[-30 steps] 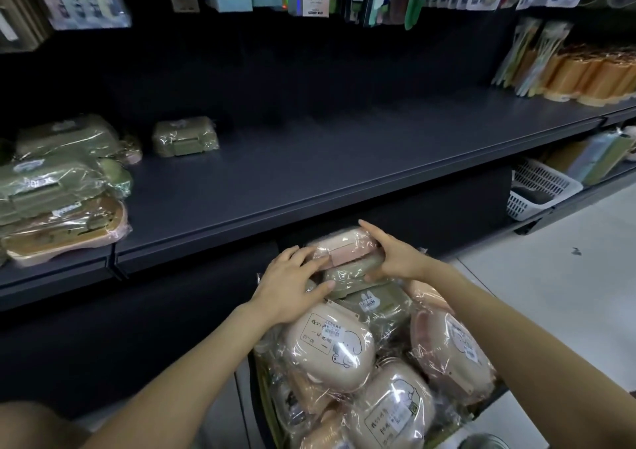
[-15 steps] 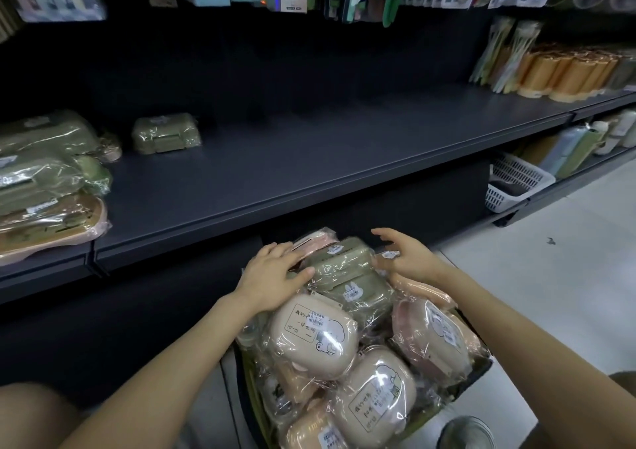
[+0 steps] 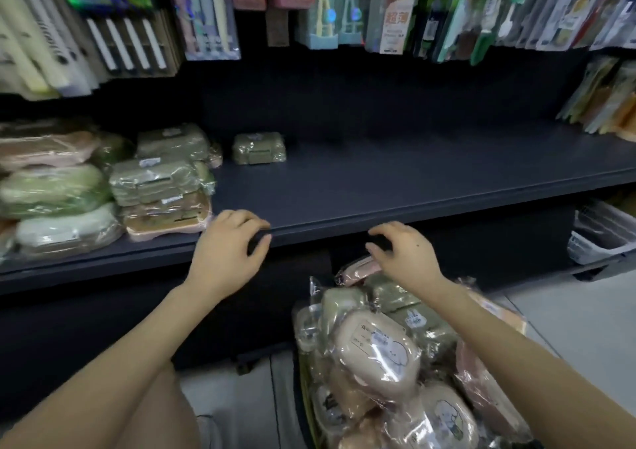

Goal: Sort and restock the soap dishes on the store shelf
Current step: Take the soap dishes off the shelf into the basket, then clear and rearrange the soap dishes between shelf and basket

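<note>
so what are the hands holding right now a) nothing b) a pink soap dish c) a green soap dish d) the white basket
a: the left hand and right hand are both loosely curled with nothing in them.

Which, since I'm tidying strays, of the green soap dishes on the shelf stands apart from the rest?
The olive-green dish alone toward the back of the shelf, right of the stacks; the other green ones are piled together.
</note>
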Motion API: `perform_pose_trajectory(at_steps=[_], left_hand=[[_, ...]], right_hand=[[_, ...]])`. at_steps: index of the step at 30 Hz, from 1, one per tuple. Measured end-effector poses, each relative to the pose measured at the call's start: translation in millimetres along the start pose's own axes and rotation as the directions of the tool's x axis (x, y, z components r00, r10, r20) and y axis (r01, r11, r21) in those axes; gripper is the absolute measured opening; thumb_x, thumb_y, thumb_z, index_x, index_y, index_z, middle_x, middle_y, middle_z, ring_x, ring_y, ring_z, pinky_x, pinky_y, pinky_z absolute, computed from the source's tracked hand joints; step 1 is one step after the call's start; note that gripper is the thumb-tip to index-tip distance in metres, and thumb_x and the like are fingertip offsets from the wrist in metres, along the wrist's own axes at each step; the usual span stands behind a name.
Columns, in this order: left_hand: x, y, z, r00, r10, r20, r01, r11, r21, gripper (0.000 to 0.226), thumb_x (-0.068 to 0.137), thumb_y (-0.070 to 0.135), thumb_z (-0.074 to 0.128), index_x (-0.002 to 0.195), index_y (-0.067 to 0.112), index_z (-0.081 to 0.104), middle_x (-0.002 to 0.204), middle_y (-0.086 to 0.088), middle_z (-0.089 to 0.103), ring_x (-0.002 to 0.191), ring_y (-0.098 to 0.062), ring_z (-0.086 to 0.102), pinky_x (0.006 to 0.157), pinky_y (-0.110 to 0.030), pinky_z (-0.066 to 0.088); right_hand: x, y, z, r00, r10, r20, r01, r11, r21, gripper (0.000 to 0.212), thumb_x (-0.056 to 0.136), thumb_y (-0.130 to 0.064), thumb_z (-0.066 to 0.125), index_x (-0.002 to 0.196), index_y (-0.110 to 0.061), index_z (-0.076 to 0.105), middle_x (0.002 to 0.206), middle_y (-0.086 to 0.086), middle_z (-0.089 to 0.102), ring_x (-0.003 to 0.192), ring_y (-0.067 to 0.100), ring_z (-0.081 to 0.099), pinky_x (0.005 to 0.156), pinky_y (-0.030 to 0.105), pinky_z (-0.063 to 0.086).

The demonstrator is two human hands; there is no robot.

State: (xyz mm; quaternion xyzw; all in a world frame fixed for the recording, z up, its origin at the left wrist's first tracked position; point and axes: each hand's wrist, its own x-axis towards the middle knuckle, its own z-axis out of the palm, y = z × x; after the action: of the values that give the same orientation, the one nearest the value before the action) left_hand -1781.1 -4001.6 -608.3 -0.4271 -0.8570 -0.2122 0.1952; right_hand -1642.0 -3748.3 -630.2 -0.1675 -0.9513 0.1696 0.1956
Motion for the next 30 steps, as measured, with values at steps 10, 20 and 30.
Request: perform_pose_trajectory(at_steps=[10, 20, 30], left_hand=[[1, -119, -59, 0.935, -0.278, -0.221, 0.328, 0.913, 0.242, 0.038, 0.084, 0.027, 0.064, 0.114, 0.004, 0.062, 0.113, -0.024, 0.056, 0.105, -0.043, 0.051, 0.087, -0.052, 0.045], [40, -163, -82, 0.886, -0.418, 0.201, 0.350, 0.886, 0.304, 0.080, 0.085, 0.068, 0.043, 0.152, 0.034, 0.015, 0.159, -0.017, 0.013, 0.147, -0.033, 0.007, 0.117, -0.043, 0.013], [55, -185, -86, 0.850, -0.413, 0.326, 0.318, 0.897, 0.308, 0.089, 0.076, 0.072, 0.055, 0.150, 0.030, 0.026, 0.137, -0.021, 0.041, 0.128, -0.038, 0.035, 0.108, -0.042, 0.030]], right_hand=[[84, -150, 60, 0.939, -0.267, 0.217, 0.187, 0.926, 0.328, 0.066, 0.091, -0.049, 0.059, 0.147, -0.025, 0.035, 0.149, -0.003, 0.040, 0.136, 0.019, 0.037, 0.106, 0.029, 0.031], [107, -231, 105, 0.904, -0.198, 0.379, -0.097, 0.767, 0.634, 0.115, 0.075, -0.033, 0.082, 0.153, -0.036, -0.002, 0.147, -0.015, 0.036, 0.124, 0.007, 0.045, 0.092, 0.020, 0.034], [99, -247, 136, 0.968, 0.020, 0.249, -0.162, 0.811, 0.562, 0.116, 0.067, -0.039, 0.086, 0.153, -0.032, 0.008, 0.140, -0.008, 0.053, 0.128, 0.020, 0.049, 0.110, 0.035, 0.036]])
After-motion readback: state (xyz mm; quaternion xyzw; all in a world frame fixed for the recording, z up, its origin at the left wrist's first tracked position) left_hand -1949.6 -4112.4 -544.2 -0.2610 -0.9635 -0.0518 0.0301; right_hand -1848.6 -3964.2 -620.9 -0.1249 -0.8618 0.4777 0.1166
